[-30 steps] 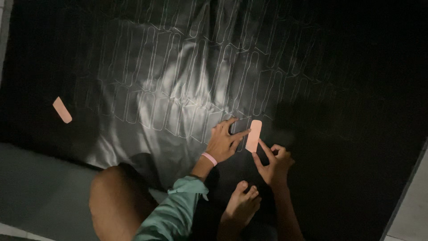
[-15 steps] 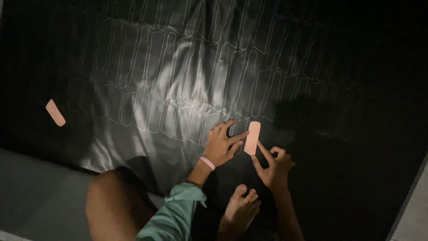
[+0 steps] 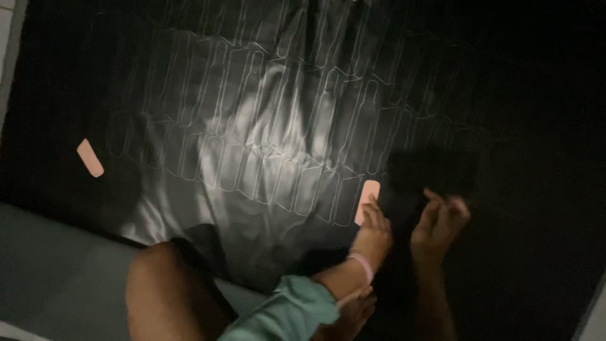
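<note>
Head view, dim light. A black sheet [image 3: 265, 145] with rows of faint traced outlines lies spread over the floor [image 3: 44, 252].

Change from half a second ago: the pink template [image 3: 367, 201], then held up between both hands, now lies flat on the sheet under the left hand alone. The right hand has let go and moved off to the right. The view has also shifted a little.

Left hand [image 3: 372, 235]: fingers stretched forward, fingertips pressing on the lower end of the pink template; open and flat, not gripping. A pink band [image 3: 362, 265] sits on the wrist, with a green sleeve [image 3: 287, 312] behind it.

Right hand [image 3: 440, 221]: raised just off the sheet, near the template but apart from it, fingers loosely curled; blurred. I cannot tell whether it holds something small.

A second pink piece [image 3: 89, 158] lies well apart at the sheet's left side. A bare knee [image 3: 165, 297] is at the lower edge, a foot [image 3: 353, 312] below the left wrist.
</note>
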